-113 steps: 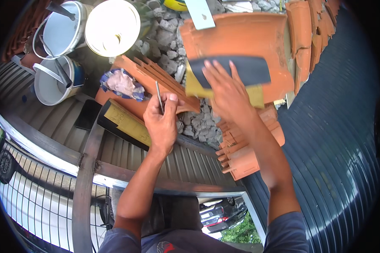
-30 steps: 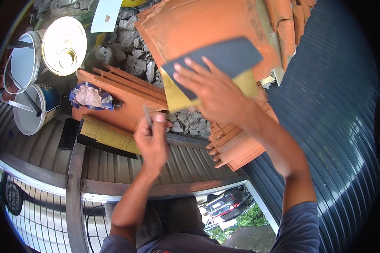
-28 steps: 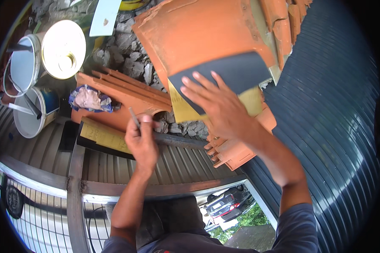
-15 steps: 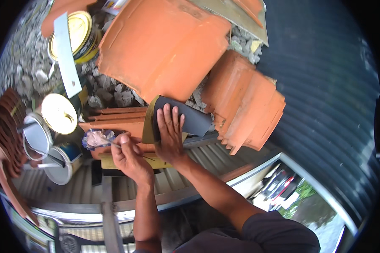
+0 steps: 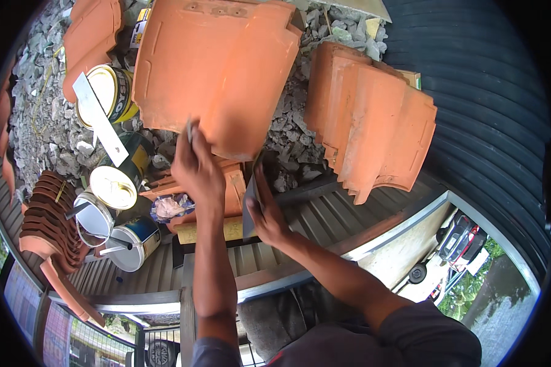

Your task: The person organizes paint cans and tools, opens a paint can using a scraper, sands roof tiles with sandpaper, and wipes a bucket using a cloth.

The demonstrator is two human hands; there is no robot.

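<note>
Holding a thin dark tool (image 5: 190,130) against the big orange tile (image 5: 214,67), our left hand (image 5: 196,171) gripped it tight; our right hand (image 5: 264,211) gripped the dark sheet (image 5: 250,202) on edge below the tile.

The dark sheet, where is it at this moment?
In the head view the dark sheet stands on edge near the centre, held by the right hand, just right of the left hand and below the large orange roof tile.
</note>
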